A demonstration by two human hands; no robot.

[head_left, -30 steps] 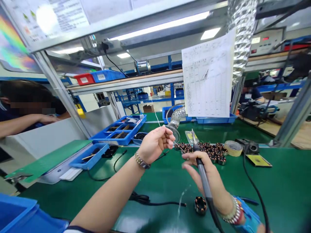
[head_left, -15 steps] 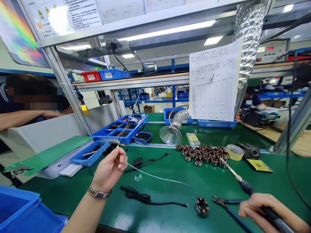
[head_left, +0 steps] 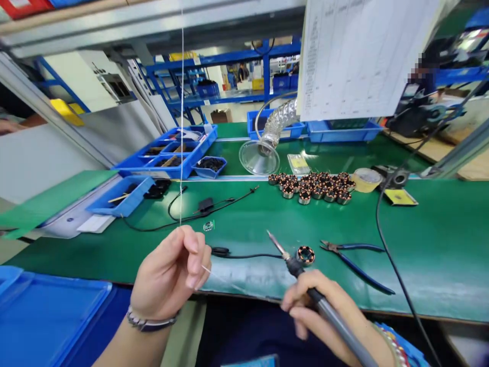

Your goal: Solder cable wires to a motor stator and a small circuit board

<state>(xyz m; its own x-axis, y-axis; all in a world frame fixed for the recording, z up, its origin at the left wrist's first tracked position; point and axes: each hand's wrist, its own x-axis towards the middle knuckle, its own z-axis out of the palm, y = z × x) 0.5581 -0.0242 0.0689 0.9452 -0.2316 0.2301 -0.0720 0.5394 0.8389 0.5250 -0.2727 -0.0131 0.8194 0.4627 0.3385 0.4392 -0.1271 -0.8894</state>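
My left hand [head_left: 171, 272] is pinched shut on a thin solder wire [head_left: 182, 127] that runs straight up out of view; a short end pokes out to the right of my fingers. My right hand [head_left: 324, 313] grips a soldering iron [head_left: 290, 262] like a pen, tip pointing up and left over the front edge of the green bench mat [head_left: 267, 219]. A single copper-wound stator [head_left: 305, 255] lies on the mat just right of the iron. Both hands are at or just past the front edge of the bench.
Several more stators [head_left: 311, 185] are grouped mid-bench beside a tape roll [head_left: 365, 179]. Blue-handled cutters [head_left: 355, 257] lie right of the lone stator. A fume-extraction funnel [head_left: 260, 155], blue parts trays [head_left: 171, 153], black cables [head_left: 198, 209] and a hanging paper sheet [head_left: 362, 56] are behind.
My view has tilted down. My left hand drew the wire down and toward me. My right hand swung the iron from the right edge in toward the lone stator.
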